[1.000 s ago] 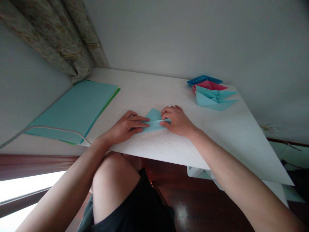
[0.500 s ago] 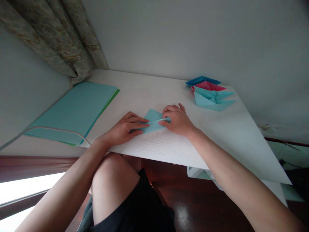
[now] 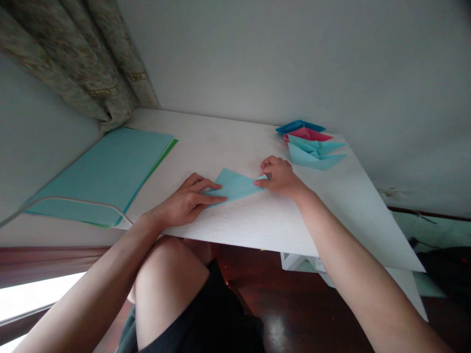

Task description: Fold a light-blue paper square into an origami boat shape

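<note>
A light blue folded paper (image 3: 237,186) lies on the white table, with a peak at its far side and a long straight near edge. My left hand (image 3: 189,198) rests on its left end, fingers stretched out and apart, pressing the paper. At the right tip, my right hand (image 3: 279,177) pinches the paper's corner between thumb and fingers, and that corner is slightly raised. The fingers partly cover both ends of the paper.
Folded paper boats stand at the back right: a dark blue boat (image 3: 300,127), a pink boat (image 3: 307,133) and a light blue boat (image 3: 314,154). A stack of coloured paper sheets (image 3: 106,171) lies left, crossed by a white cable (image 3: 77,198). The table's front edge is close to my knee (image 3: 167,279).
My right hand has slid right to the paper's corner. The raised band along the paper's middle now lies flatter, showing more of its face. The view has shifted slightly.
</note>
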`<act>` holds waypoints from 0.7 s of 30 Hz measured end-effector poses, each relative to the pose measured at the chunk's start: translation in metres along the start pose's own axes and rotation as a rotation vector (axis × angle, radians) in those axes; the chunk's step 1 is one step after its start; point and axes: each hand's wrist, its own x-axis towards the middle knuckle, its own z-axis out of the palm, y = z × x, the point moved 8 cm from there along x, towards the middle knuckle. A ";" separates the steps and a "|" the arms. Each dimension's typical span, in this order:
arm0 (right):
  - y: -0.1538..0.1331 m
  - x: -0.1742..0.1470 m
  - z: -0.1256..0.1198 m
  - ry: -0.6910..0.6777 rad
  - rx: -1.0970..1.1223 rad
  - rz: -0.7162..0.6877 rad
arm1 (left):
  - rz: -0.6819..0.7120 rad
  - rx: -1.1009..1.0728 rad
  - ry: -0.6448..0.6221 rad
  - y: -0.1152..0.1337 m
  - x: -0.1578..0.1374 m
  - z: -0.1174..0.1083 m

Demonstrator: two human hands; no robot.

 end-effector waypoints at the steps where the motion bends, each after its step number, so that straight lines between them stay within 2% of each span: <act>1: 0.002 0.000 -0.001 0.002 -0.001 0.002 | 0.000 0.000 -0.001 0.000 0.000 0.000; 7: 0.013 0.000 -0.002 -0.013 0.011 0.003 | 0.015 0.030 -0.013 0.002 0.001 0.001; 21: 0.013 0.003 0.001 -0.064 0.056 0.005 | 0.027 0.051 -0.015 0.002 0.000 0.002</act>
